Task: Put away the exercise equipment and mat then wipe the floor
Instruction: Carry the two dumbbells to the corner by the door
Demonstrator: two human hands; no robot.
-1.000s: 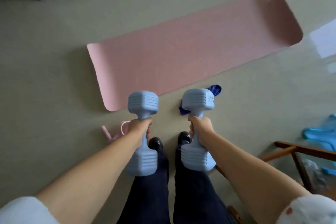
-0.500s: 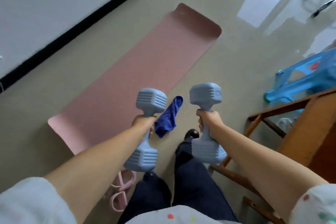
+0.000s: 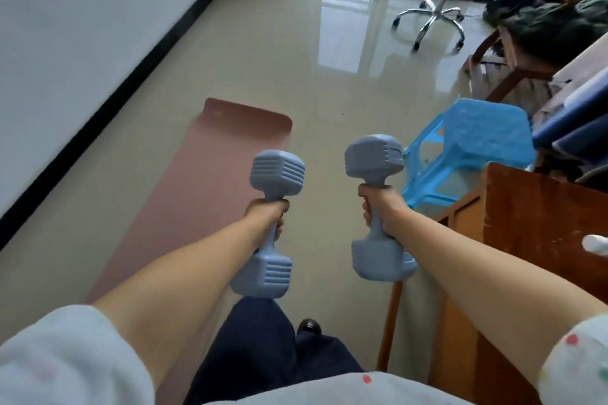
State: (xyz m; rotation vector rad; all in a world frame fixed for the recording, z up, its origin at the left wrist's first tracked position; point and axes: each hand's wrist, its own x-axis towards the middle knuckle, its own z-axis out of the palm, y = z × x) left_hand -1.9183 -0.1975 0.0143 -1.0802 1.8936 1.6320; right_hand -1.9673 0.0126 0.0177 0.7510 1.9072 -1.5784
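Two grey-blue dumbbells are up in the air, one per fist: the left hand (image 3: 268,215) is wrapped around the left dumbbell (image 3: 269,223), the right hand (image 3: 378,212) around the right dumbbell (image 3: 378,207), both held upright. One pink mat (image 3: 204,181) lies flat on the floor (image 3: 312,102) to the left. One blue plastic stool (image 3: 467,148) sits beside one wooden tabletop (image 3: 543,217). No writing is readable.

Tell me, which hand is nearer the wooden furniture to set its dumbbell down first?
Probably the right hand: its dumbbell hangs beside the wooden furniture and blue stool. The left hand is over by the pink mat.
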